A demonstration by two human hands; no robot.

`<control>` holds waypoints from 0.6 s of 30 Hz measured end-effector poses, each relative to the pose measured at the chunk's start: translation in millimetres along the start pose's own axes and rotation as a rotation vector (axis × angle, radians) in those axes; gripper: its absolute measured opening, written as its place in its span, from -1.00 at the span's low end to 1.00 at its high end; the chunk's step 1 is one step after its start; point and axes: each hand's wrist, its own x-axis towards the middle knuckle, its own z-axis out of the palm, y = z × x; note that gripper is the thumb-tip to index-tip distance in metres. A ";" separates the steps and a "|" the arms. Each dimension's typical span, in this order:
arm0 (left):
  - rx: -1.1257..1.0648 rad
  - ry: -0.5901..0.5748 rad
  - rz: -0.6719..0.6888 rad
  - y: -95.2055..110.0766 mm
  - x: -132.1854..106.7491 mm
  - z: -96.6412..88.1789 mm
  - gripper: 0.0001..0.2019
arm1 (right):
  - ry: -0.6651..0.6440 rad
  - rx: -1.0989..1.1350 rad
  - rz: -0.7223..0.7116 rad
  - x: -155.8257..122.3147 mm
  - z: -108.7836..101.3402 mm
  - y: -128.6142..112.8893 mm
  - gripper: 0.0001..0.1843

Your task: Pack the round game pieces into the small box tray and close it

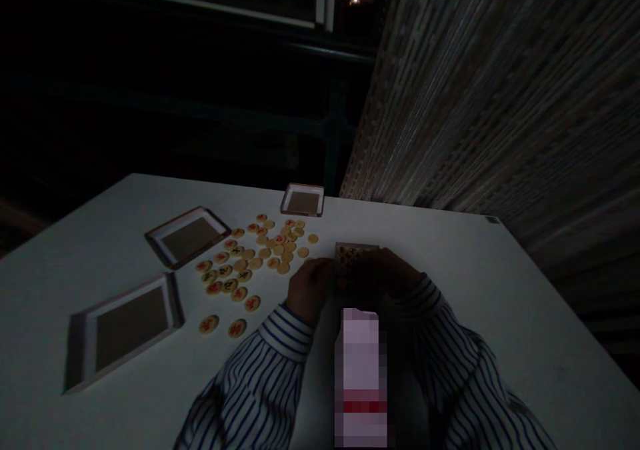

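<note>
A small open box [357,244] holds rows of round wooden Chinese chess pieces [343,270]. Against its left side is my left hand [309,289], fingers curled in and gripping the edge. My right hand [387,270] reaches over the box's right part; its fingers are lost in shadow, so their grip cannot be made out. Left of my hands many loose Chinese chess pieces [255,263] lie scattered on the white table [420,237], some showing red or black characters, others plain side up.
Three shallow trays or lids stand on the table: a large one [175,303] at front left, another [150,237] behind it, and a smaller one [303,215] near the far edge. A string curtain [450,103] hangs beyond the table at right. The room is dim.
</note>
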 end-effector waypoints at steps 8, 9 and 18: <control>0.001 0.005 -0.012 0.6 -0.1 0.4 -0.76 | -0.001 -0.002 0.010 0.9 1.2 -0.9 -0.66; -0.005 0.005 -0.013 0.9 -0.1 0.3 -0.76 | 0.001 0.007 0.011 1.0 1.4 -1.1 -0.66; -0.021 -0.020 -0.023 0.5 -0.3 -1.0 -0.75 | -0.011 0.003 0.002 -1.7 -3.6 -2.6 -0.68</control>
